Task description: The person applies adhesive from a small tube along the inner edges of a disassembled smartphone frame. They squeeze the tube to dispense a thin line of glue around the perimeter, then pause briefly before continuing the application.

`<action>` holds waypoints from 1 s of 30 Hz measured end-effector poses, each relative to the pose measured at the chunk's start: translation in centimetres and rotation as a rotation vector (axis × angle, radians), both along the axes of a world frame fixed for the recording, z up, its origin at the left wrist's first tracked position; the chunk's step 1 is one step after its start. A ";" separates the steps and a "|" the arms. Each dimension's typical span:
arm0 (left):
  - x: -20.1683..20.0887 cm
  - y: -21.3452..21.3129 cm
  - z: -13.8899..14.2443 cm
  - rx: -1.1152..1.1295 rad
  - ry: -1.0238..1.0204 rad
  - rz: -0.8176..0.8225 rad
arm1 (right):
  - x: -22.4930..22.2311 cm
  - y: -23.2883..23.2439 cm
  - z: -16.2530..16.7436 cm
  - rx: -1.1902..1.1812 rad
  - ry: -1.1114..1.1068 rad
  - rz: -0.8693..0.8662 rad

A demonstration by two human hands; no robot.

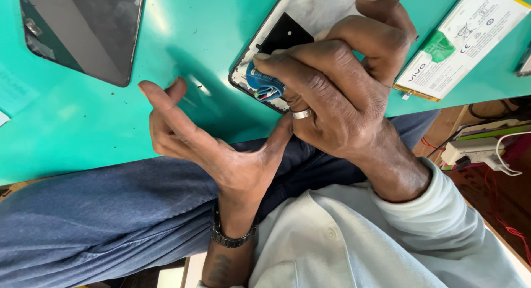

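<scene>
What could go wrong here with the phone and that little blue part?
The opened phone overhangs the green table's edge, so it might slip toward the lap. The right hand pinches a small blue part with thin coloured wires, which could tear if pulled. The left hand isn't steadying the phone.

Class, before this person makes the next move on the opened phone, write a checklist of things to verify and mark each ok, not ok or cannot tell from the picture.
1. Right hand grips the opened phone frame: ok.
2. Small blue part with coloured wires pinned under the right fingers at the frame's lower end: ok.
3. Left hand free, holding nothing, fingers loosely curled beside the frame: ok.
4. Frame supported by the green table: cannot tell; its lower corner sits near the table edge.
5. White battery lies apart from the hands: ok.
6. Dark panel set aside, top left: ok.
</scene>
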State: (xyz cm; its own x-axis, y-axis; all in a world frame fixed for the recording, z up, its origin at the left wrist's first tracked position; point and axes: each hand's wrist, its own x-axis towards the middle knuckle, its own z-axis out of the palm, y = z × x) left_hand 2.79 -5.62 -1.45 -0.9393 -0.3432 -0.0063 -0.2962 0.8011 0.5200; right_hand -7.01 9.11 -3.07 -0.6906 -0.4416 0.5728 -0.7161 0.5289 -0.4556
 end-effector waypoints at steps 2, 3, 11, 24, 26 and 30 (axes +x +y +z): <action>0.0 -0.1 -0.1 -0.004 0.002 -0.004 | 0.1 -0.1 -0.1 0.012 -0.011 -0.011; 0.0 -0.1 -0.2 -0.005 0.004 -0.006 | 0.1 -0.1 -0.2 0.020 0.009 0.003; 0.0 -0.1 -0.5 -0.010 0.004 -0.005 | 0.0 0.2 -0.3 0.039 0.030 0.007; 0.1 -0.1 -0.8 -0.026 0.010 -0.012 | 0.5 0.3 -0.2 0.079 -0.021 -0.055; 0.1 -0.1 -0.9 -0.022 0.013 -0.012 | 0.5 0.3 -0.4 0.073 -0.003 -0.048; -0.1 -0.1 -1.2 -0.021 0.035 -0.008 | 0.3 0.3 -0.7 0.041 0.007 -0.046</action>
